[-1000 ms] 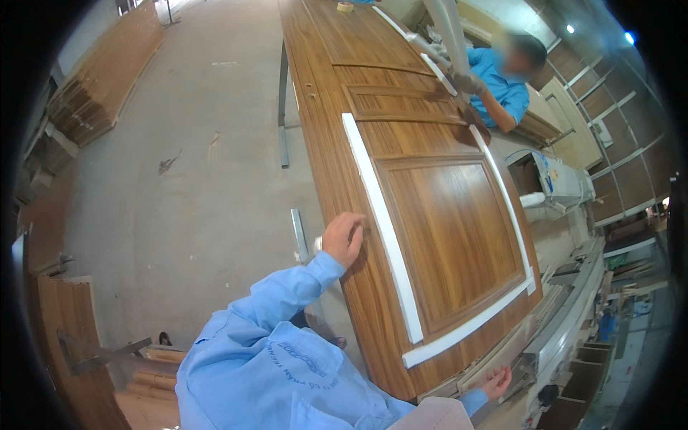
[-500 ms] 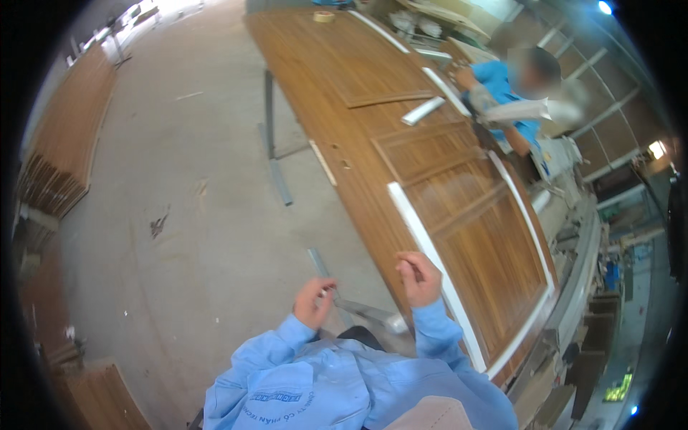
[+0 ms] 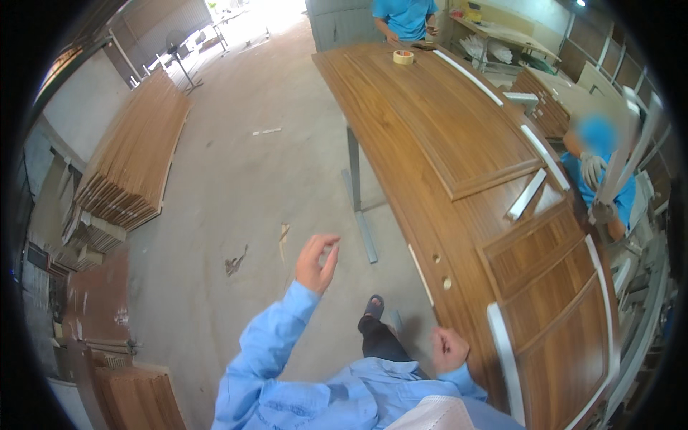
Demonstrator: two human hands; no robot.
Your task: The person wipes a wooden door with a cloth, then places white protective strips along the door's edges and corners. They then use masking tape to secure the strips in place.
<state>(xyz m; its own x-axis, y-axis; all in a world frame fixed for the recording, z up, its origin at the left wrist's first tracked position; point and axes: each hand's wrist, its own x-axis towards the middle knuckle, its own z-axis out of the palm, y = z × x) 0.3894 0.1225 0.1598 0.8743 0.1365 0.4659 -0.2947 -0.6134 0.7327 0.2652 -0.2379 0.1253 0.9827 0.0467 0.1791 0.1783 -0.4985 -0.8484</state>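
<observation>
A brown panelled wooden door [image 3: 401, 208] lies flat, raised off the floor on metal legs, along my right side. My left hand [image 3: 317, 264] is raised over the floor, empty, thumb and fingers apart. At the door's near-left edge my right hand [image 3: 450, 350] has curled fingers, with nothing visible in them; I cannot tell whether it touches the door. Right of it, a white strip [image 3: 505, 365] runs along the door's panel. Two lock holes [image 3: 446, 283] lie near the left edge. A short white piece [image 3: 527, 194] rests across the door's middle, and a tape roll [image 3: 403, 57] sits at its far end.
Stacked wooden panels [image 3: 132, 161] stand on the left, with more boards [image 3: 140, 398] at lower left. A co-worker [image 3: 598, 172] with gloves holds long pale strips at the door's right side. Another person [image 3: 406, 20] stands at its far end. A metal bar [image 3: 364, 233] lies on the floor.
My view has swung left and up, showing the door's far end and a second person. My left hand has lifted and moved forward; my right hand remains by the door's edge.
</observation>
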